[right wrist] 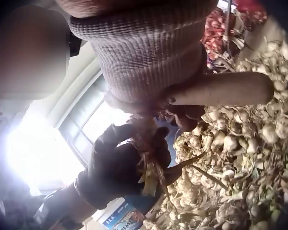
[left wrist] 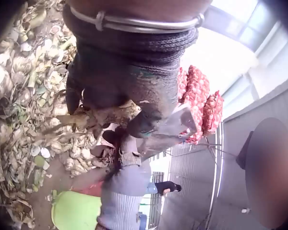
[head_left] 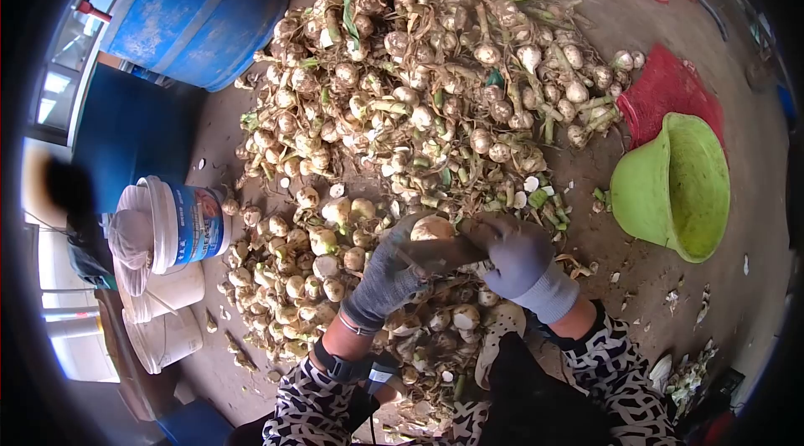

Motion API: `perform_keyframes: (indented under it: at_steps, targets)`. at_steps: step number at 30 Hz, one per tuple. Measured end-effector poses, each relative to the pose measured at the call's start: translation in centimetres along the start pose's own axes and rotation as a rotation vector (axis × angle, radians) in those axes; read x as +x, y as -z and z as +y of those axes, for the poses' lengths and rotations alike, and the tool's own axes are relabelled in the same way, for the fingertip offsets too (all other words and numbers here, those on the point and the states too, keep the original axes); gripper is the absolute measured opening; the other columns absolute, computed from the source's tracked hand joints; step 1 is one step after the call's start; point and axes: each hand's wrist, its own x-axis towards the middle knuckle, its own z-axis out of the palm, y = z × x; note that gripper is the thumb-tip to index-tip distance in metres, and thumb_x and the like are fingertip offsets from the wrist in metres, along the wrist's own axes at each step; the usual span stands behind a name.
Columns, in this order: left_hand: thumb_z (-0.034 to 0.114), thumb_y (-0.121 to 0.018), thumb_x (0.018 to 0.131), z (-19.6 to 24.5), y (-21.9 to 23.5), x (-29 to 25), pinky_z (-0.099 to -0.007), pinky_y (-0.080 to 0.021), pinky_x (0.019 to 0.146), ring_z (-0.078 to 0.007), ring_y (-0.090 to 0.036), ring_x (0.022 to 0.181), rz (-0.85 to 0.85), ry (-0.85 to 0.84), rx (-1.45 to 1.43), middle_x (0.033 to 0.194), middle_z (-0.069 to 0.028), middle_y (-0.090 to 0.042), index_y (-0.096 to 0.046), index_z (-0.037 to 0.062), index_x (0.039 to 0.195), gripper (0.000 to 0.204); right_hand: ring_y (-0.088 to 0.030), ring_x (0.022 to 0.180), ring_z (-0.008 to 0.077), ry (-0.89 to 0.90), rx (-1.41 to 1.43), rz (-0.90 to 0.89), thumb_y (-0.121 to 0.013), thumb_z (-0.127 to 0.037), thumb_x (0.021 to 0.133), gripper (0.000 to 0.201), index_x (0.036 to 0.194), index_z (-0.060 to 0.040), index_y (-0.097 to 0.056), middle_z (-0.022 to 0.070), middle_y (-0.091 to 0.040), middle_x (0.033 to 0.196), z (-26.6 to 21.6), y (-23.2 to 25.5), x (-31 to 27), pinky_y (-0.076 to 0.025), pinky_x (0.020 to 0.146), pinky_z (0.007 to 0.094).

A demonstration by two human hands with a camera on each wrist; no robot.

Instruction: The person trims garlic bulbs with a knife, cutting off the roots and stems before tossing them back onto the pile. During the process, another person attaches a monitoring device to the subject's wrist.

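In the head view my left hand (head_left: pixel 388 272), in a dark grey knitted glove, grips a garlic bulb (head_left: pixel 431 228) above the heap. The right wrist view shows its dry stalk (right wrist: pixel 151 179) sticking out past the left fingers. My right hand (head_left: pixel 521 260), in a lighter grey glove, meets the left one at the garlic. It grips a tool with a smooth, rounded wooden handle (right wrist: pixel 225 89); the working end is hidden between the hands. Trimmed garlic bulbs (head_left: pixel 293 287) lie below and left of the hands.
A large heap of garlic with stalks (head_left: pixel 419 94) spreads ahead. To the right are a lime-green tub (head_left: pixel 632 195) and red mesh (head_left: pixel 670 94). White buckets (head_left: pixel 167 316) and a blue barrel (head_left: pixel 197 15) stand left. Filled red net bags (left wrist: pixel 197 96) are farther off.
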Motion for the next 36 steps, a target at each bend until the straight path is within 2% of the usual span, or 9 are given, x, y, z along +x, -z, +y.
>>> perform_keyframes:
  at_steps: [5,8,11,23,25,28,30,33,36]
  targets:
    - [0.004,-0.066,0.084,2.1,-1.4,-0.5,-0.0352,-0.049,0.095,-0.0202,-0.061,0.111,0.024,0.041,-0.239,0.125,-0.0144,-0.061,-0.038,0.0049,0.141,0.063,-0.063,0.076,0.0236,0.102,-0.155,0.061,-0.071,-0.018,0.065,0.039,0.103,-0.01,-0.065,0.0069,-0.06,0.104,-0.5,1.0,0.0,-0.053,0.063,0.0379]
    - [0.003,-0.067,0.082,1.3,-1.2,-0.6,-0.0326,-0.049,0.096,-0.0193,-0.062,0.111,-0.068,-0.315,0.282,0.121,-0.0114,-0.064,-0.053,0.0037,0.13,0.05,-0.062,0.075,0.0229,0.118,-0.179,0.098,-0.068,-0.016,0.069,0.033,0.102,-0.0098,-0.066,0.007,-0.06,0.104,-0.9,1.3,0.0,-0.053,0.062,0.0363]
    - [0.003,-0.069,0.079,0.9,-2.2,-1.2,-0.032,-0.047,0.097,-0.0212,-0.062,0.112,0.081,-0.087,0.118,0.119,-0.0102,-0.065,-0.062,0.0042,0.122,0.043,-0.062,0.072,0.0219,0.117,-0.169,0.102,-0.065,-0.014,0.072,0.028,0.1,-0.0095,-0.066,0.0067,-0.06,0.101,-1.2,1.2,-0.2,-0.052,0.059,0.0348]
    - [0.01,-0.069,0.079,-0.6,-3.8,-1.8,-0.0356,-0.049,0.091,-0.0258,-0.064,0.102,0.114,-0.469,0.611,0.109,-0.0136,-0.066,-0.062,0.0027,0.114,0.036,-0.063,0.069,0.0227,0.047,-0.145,0.138,-0.064,-0.013,0.074,0.029,0.103,-0.0099,-0.064,0.0062,-0.061,0.092,-1.1,0.6,-0.7,-0.052,0.058,0.0343]
    - [0.017,-0.069,0.082,-0.2,-5.4,-2.0,-0.0365,-0.051,0.085,-0.0246,-0.065,0.09,0.279,-0.119,-0.409,0.097,-0.0101,-0.065,-0.06,0.0038,0.111,0.033,-0.063,0.069,0.0236,0.007,-0.12,0.113,-0.064,-0.013,0.075,0.029,0.105,-0.0099,-0.063,0.0074,-0.062,0.091,-0.1,-1.0,-1.1,-0.053,0.059,0.0347]
    - [0.025,-0.078,0.076,1.4,-4.4,-2.8,-0.0339,-0.05,0.081,-0.0184,-0.061,0.088,-0.031,-0.013,-0.161,0.094,-0.0086,-0.062,-0.054,0.0059,0.116,0.05,-0.062,0.063,0.0338,-0.265,-0.126,-0.202,-0.059,-0.018,0.08,0.011,0.085,-0.0082,-0.061,0.0138,-0.064,0.08,3.8,-5.9,-2.3,-0.051,0.056,0.0439]
    - [0.029,-0.078,0.075,5.2,-3.5,-3.8,-0.0329,-0.048,0.08,-0.0224,-0.06,0.086,-0.15,-0.231,0.319,0.092,-0.0095,-0.059,-0.053,0.0049,0.114,0.052,-0.062,0.069,0.0377,-0.412,0.0,-0.223,-0.057,-0.022,0.084,0.017,0.078,-0.007,-0.063,0.0188,-0.062,0.07,7.7,-7.7,-3.9,-0.049,0.059,0.0459]
    - [0.031,-0.078,0.074,2.7,2.1,-2.9,-0.0392,-0.048,0.095,-0.0297,-0.059,0.11,-0.351,-0.132,0.745,0.123,-0.0151,-0.057,-0.051,0.0059,0.127,0.065,-0.061,0.069,0.04,-0.454,0.092,-0.092,-0.061,-0.017,0.082,0.011,0.079,-0.0071,-0.064,0.0173,-0.062,0.073,6.3,-5.1,-3.9,-0.048,0.06,0.0461]
    - [0.04,-0.077,0.075,1.4,10.1,0.2,-0.0426,-0.049,0.087,-0.0368,-0.059,0.105,0.175,-0.011,1.039,0.107,-0.0202,-0.063,-0.061,0.0022,0.108,0.052,-0.061,0.071,0.0397,-0.42,0.183,-0.022,-0.061,-0.018,0.083,0.012,0.086,-0.0068,-0.066,0.0182,-0.063,0.076,5.0,-3.7,-1.7,-0.048,0.062,0.0451]
